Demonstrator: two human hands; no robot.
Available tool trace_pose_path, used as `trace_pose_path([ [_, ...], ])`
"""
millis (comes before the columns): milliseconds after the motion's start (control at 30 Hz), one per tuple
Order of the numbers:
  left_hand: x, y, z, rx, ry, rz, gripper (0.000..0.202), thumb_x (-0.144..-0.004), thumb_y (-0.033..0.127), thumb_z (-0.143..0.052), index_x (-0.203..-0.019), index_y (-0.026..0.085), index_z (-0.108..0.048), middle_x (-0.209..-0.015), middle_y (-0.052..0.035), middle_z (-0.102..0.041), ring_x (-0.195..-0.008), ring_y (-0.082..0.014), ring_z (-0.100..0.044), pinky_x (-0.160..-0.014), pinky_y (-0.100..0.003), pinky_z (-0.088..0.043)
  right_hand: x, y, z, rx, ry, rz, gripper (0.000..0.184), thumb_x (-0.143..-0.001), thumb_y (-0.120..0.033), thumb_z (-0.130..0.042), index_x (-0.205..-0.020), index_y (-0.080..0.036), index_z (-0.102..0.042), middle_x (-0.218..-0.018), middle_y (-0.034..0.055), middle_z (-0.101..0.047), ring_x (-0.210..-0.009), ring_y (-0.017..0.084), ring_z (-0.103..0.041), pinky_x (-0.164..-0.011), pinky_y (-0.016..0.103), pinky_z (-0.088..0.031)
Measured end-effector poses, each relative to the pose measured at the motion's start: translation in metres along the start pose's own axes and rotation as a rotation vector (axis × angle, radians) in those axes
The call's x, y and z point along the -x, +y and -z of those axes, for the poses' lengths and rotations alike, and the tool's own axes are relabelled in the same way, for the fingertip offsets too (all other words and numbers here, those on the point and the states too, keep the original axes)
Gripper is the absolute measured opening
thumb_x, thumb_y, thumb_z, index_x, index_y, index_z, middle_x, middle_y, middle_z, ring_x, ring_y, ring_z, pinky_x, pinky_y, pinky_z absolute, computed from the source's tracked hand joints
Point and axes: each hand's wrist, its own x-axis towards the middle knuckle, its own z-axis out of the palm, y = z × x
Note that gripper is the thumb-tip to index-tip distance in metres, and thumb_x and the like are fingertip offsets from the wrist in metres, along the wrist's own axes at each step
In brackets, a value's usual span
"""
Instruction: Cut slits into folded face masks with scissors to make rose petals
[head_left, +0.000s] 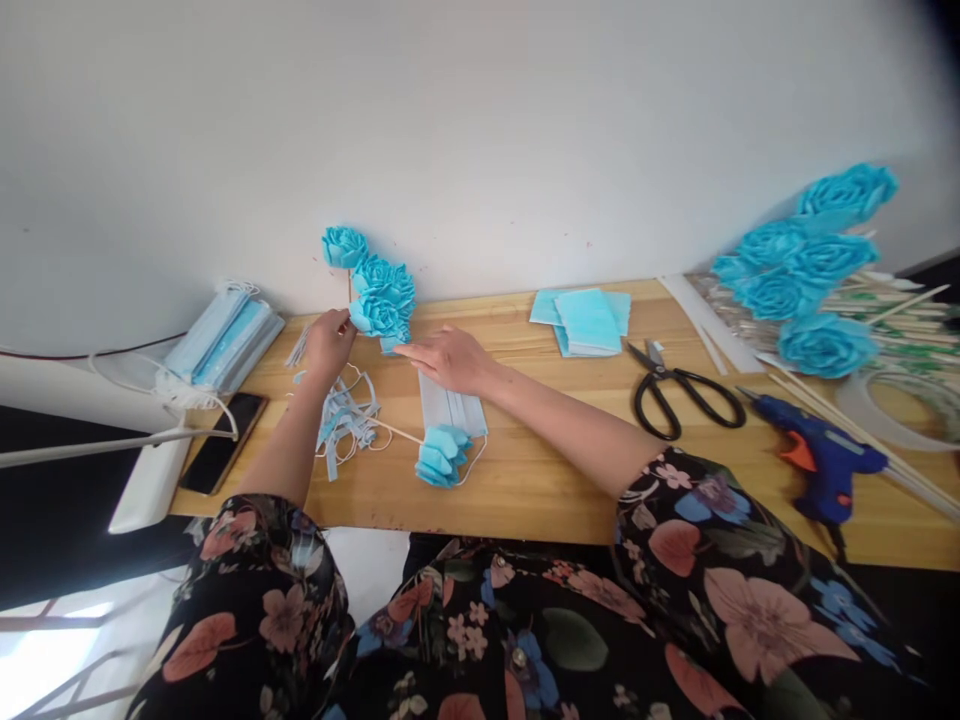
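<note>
My left hand is closed on the thin stick under a blue paper rose, one of a small cluster of roses leaning on the white wall. My right hand lies flat with fingers stretched out, touching the base of that cluster, over a flat blue face mask on the wooden table. A half-made blue flower on a stick lies just in front of the mask. A tangle of cut mask straps sits below my left hand.
A stack of masks and a black phone lie at the left. Cut blue pieces, black scissors, a blue glue gun, wooden sticks and several finished roses are at the right.
</note>
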Motion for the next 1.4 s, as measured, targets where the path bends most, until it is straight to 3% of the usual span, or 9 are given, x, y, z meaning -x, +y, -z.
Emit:
trace_pose_path([
  [133,0.012,0.007,0.012,0.058,0.043,0.019,0.038,-0.087,0.027,-0.053,-0.118,0.014,-0.071,-0.092,-0.0058,-0.073,-0.082,-0.0199,-0.064,-0.082,-0.032,-0.047,0.023,0.008,0.009,0.023,-0.019,-0.097,0.044,-0.106,-0.022,-0.047,-0.149,-0.022,-0.059,-0.12,0.0121,-0.079,-0.107,0.025,-0.069,-0.09,0.038,-0.041],
  [267,0.043,0.03,0.031,0.11,0.114,0.031,0.048,-0.086,0.027,-0.057,-0.132,0.017,-0.068,-0.102,-0.0084,-0.076,-0.089,-0.0222,-0.066,-0.091,-0.037,-0.051,0.059,0.006,0.025,0.018,0.006,-0.158,0.044,-0.105,-0.022,-0.049,-0.146,-0.023,-0.064,-0.111,0.0117,-0.08,-0.098,0.024,-0.07,-0.087,0.038,-0.044],
  [400,0.102,0.071,0.055,0.255,0.164,-0.019,0.041,-0.091,0.034,-0.06,-0.128,0.019,-0.07,-0.103,-0.0078,-0.076,-0.092,-0.023,-0.068,-0.095,-0.04,-0.053,0.122,-0.016,0.049,-0.046,0.18,-0.153,0.044,-0.107,-0.024,-0.04,-0.141,-0.023,-0.068,-0.098,0.0081,-0.079,-0.086,0.022,-0.068,-0.086,0.039,-0.048],
  [500,0.154,0.106,0.065,0.359,0.169,0.016,0.035,-0.094,0.036,-0.06,-0.125,0.023,-0.071,-0.099,-0.0066,-0.077,-0.095,-0.0234,-0.07,-0.098,-0.042,-0.054,0.18,-0.042,0.064,-0.029,0.382,-0.33,0.045,-0.105,-0.031,-0.041,-0.141,-0.024,-0.068,-0.082,0.0063,-0.074,-0.075,0.021,-0.066,-0.081,0.039,-0.053],
  [600,0.196,0.131,0.062,0.489,0.16,0.074,0.04,-0.095,0.035,-0.061,-0.134,0.026,-0.066,-0.102,-0.0065,-0.077,-0.101,-0.0241,-0.072,-0.105,-0.046,-0.053,0.231,-0.067,0.067,-0.005,0.561,-0.548,0.045,-0.101,-0.033,-0.048,-0.141,-0.024,-0.066,-0.08,0.0064,-0.073,-0.075,0.022,-0.069,-0.079,0.038,-0.057],
  [700,0.219,0.142,0.05,0.587,0.19,0.132,0.044,-0.095,0.034,-0.061,-0.139,0.027,-0.063,-0.099,-0.006,-0.077,-0.1,-0.0235,-0.073,-0.108,-0.047,-0.051,0.265,-0.086,0.06,-0.022,0.665,-0.687,0.047,-0.101,-0.033,-0.05,-0.145,-0.022,-0.061,-0.078,0.0042,-0.072,-0.073,0.021,-0.071,-0.08,0.037,-0.059],
  [867,0.226,0.136,0.032,0.689,0.179,0.246,0.046,-0.096,0.038,-0.061,-0.139,0.024,-0.061,-0.099,-0.0067,-0.076,-0.097,-0.0219,-0.073,-0.109,-0.046,-0.052,0.29,-0.096,0.045,-0.093,0.671,-0.776,0.049,-0.1,-0.033,-0.05,-0.146,-0.018,-0.059,-0.083,0.005,-0.076,-0.079,0.021,-0.074,-0.085,0.036,-0.06],
  [1033,0.223,0.134,0.03,0.688,0.19,0.269,0.046,-0.095,0.04,-0.061,-0.138,0.023,-0.062,-0.097,-0.0064,-0.077,-0.093,-0.0214,-0.074,-0.104,-0.043,-0.054,0.3,-0.088,0.024,-0.086,0.646,-0.844,0.049,-0.098,-0.035,-0.049,-0.142,-0.017,-0.062,-0.089,0.0082,-0.08,-0.082,0.024,-0.076,-0.081,0.039,-0.06],
  [1400,0.221,0.14,0.034,0.615,0.193,0.227,0.032,-0.092,0.039,-0.062,-0.116,0.023,-0.074,-0.092,-0.0055,-0.079,-0.086,-0.0221,-0.075,-0.091,-0.04,-0.06,0.303,-0.083,0.009,0.189,0.533,-0.664,0.039,-0.101,-0.023,-0.043,-0.119,-0.017,-0.077,-0.092,0.0115,-0.08,-0.087,0.026,-0.075,-0.08,0.039,-0.058],
])
